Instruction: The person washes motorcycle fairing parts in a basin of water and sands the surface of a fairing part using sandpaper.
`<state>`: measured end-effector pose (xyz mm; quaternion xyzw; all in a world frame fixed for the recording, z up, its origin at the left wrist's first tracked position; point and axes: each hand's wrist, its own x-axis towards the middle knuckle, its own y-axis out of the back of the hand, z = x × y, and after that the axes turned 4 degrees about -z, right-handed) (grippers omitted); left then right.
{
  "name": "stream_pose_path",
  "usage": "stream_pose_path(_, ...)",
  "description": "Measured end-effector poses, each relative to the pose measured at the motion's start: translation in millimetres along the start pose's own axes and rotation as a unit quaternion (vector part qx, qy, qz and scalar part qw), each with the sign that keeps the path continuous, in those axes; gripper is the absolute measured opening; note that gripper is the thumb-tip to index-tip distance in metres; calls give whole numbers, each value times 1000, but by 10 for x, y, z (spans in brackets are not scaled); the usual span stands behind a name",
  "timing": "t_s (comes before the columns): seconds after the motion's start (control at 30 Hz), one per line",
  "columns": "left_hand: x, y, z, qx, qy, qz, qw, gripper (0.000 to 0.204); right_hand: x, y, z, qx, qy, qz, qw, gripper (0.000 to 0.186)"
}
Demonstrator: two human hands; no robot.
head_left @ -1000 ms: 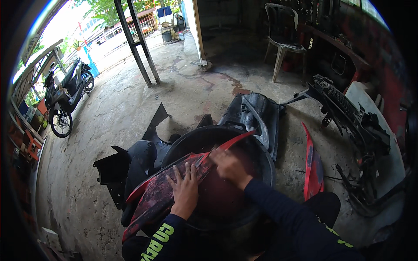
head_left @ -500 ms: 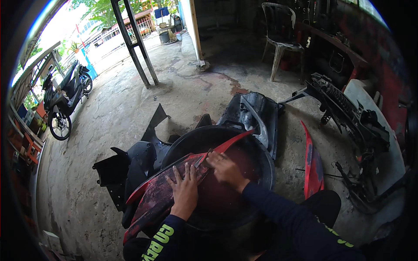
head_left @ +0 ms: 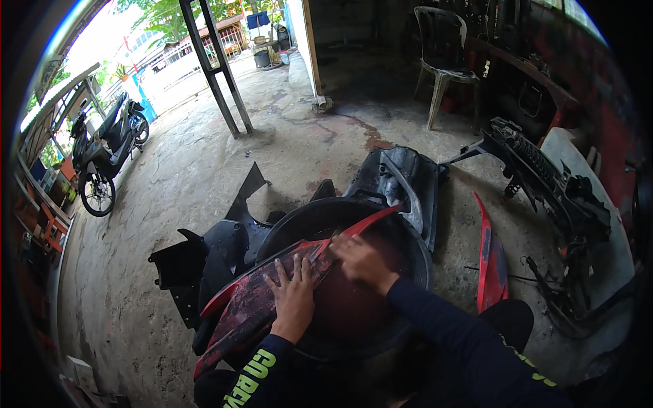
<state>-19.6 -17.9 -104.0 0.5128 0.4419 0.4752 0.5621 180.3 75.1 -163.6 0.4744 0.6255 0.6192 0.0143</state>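
Note:
A long red motorcycle body panel (head_left: 253, 299), its paint worn to dark patches, lies slanted across the rim of a round black tub (head_left: 425, 289). Reddish water (head_left: 367, 299) shows inside the tub. My left hand (head_left: 294, 299) rests on the panel's broad part with fingers spread. Near the narrowing middle of the panel, my right hand (head_left: 360, 260) presses with bent fingers against its edge. Something small and brownish seems to be at those fingertips, too hidden to name.
Black plastic fairings (head_left: 221, 251) lie left of the tub, a grey-black panel (head_left: 388, 177) behind it. At right are another red panel (head_left: 486, 255) and a black motorcycle frame part (head_left: 544, 177). Farther off stand a plastic chair (head_left: 445, 68), a metal post (head_left: 216, 71) and a parked scooter (head_left: 109, 149).
The whole view has shifted slightly. My right hand has moved a little along the panel's edge and is somewhat blurred; my left hand stays spread on the panel.

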Motion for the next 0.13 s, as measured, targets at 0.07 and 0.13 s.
stream_pose_path(0.07, 34, -3, 51, 12, -14, 18, 1000, 64, -2, 69, 335, -64, -209, 20, 976, 41)
stream_pose_path(0.13, 29, -59, -23, 43, -1, 10, 999, 64, 226, 88, 117, -35, -288, -121, 949, 42)
